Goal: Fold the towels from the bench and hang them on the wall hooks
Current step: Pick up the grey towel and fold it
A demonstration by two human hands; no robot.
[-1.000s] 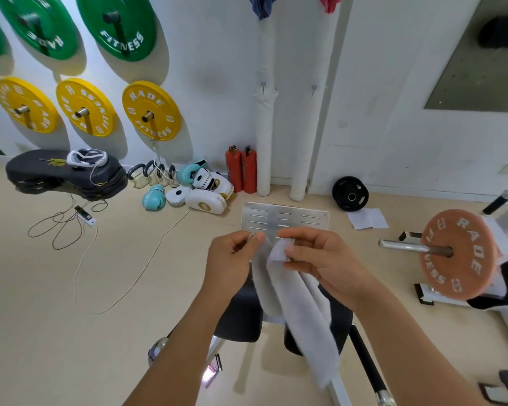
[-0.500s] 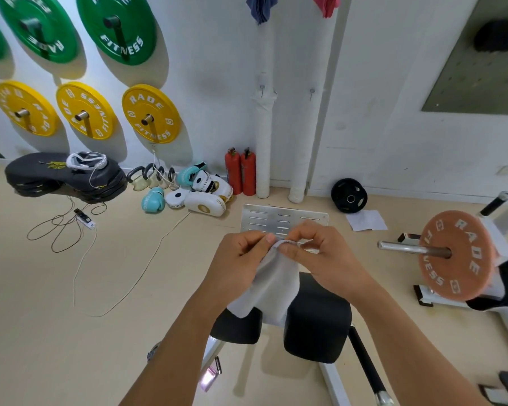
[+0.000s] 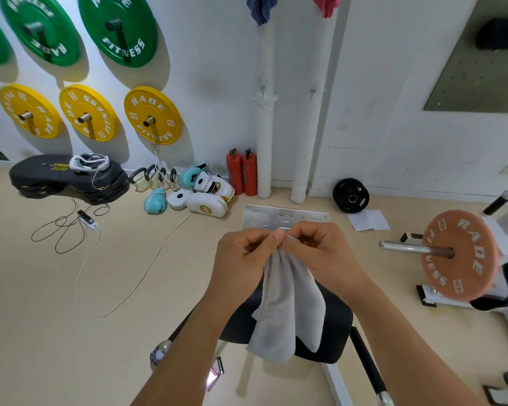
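Towel (image 3: 288,306) corners now meet at one point in front of me: my left hand (image 3: 241,256) and my right hand (image 3: 320,253) are knuckle to knuckle, each pinching the top edge of the grey cloth between thumb and forefinger. A second ago the hands were a little apart with one long tail trailing down past the seat; half a second ago the cloth looked bunched up short. Now it hangs in two layered lobes, doubled over, dangling in the air above the black bench pad (image 3: 335,326) without resting on it, as far as I can tell.

I read that as one fold made, lengthwise, with the edges only roughly matched, since the two hanging ends are uneven. It likely wants one more fold or a tidy-up before it goes on the wall.

Up at the top of the wall a blue towel (image 3: 261,8) and a pink towel (image 3: 326,5) already hang. Lower down, two small bare hooks (image 3: 263,88) sit on the white wall and pipe, well apart from my hands, so I would have to step forward to reach them.
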